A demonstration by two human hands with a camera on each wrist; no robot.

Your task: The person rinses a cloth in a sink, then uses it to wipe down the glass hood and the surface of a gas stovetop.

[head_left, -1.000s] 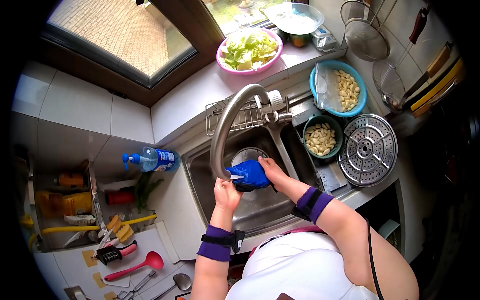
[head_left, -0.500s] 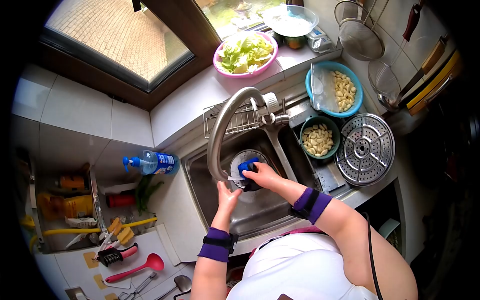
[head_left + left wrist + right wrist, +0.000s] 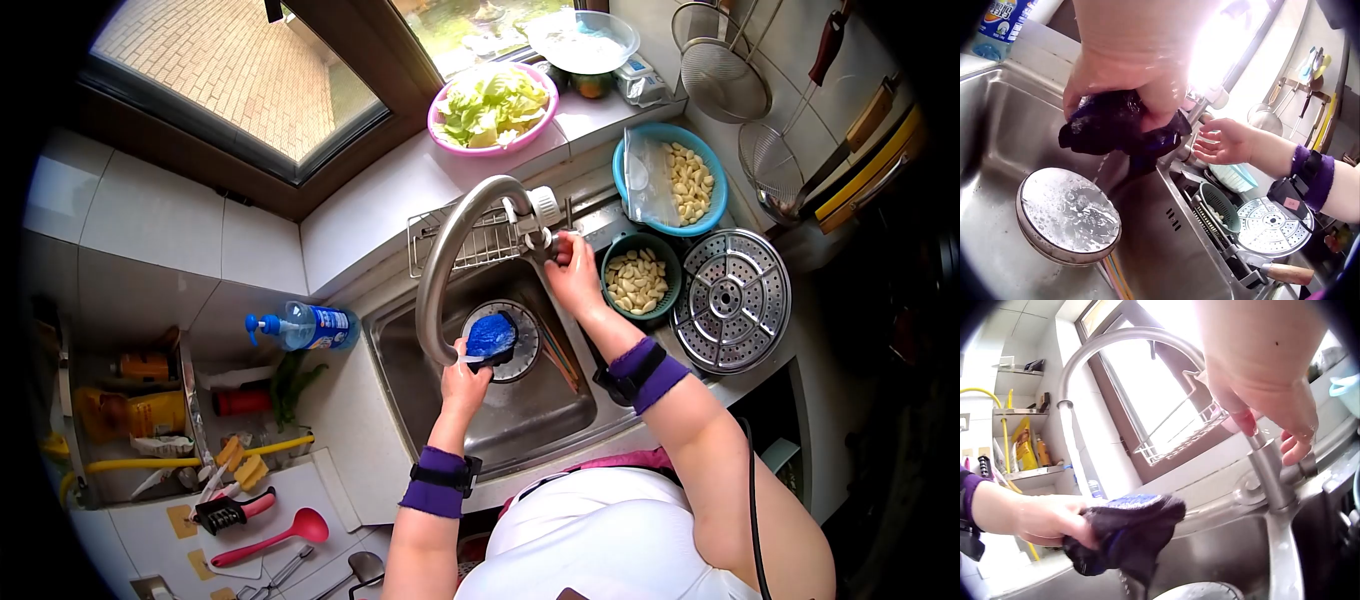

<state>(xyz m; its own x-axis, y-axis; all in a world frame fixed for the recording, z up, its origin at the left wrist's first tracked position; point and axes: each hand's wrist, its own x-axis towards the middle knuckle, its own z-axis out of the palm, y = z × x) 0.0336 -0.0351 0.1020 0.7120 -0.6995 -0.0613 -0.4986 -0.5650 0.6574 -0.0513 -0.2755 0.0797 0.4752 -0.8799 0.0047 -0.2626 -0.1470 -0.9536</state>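
Observation:
My left hand (image 3: 463, 390) grips a wet blue-and-black cloth (image 3: 492, 336) under the spout of the curved faucet (image 3: 436, 270). In the right wrist view a water stream (image 3: 1070, 444) runs down onto the cloth, thumb on top, with drips falling below. My right hand (image 3: 576, 280) is at the faucet's base, beside its handle; the left wrist view shows its fingers loosely bent and apart. Beneath the cloth, a round pale-topped object (image 3: 1072, 212) sits in the steel sink (image 3: 997, 131), its top wet and bubbly.
Thin colored sticks (image 3: 560, 362) lie in the sink. To the right stand a green basket (image 3: 676, 292) and a blue basin (image 3: 722, 180) holding white cloves, and a perforated steamer plate (image 3: 735, 300). A soap bottle (image 3: 325, 326) is on the left; a pink bowl (image 3: 440, 128) holds leaves.
My right hand has let go of the cloth and moved up and right to the faucet's base. My left hand now holds the cloth alone under the spout.

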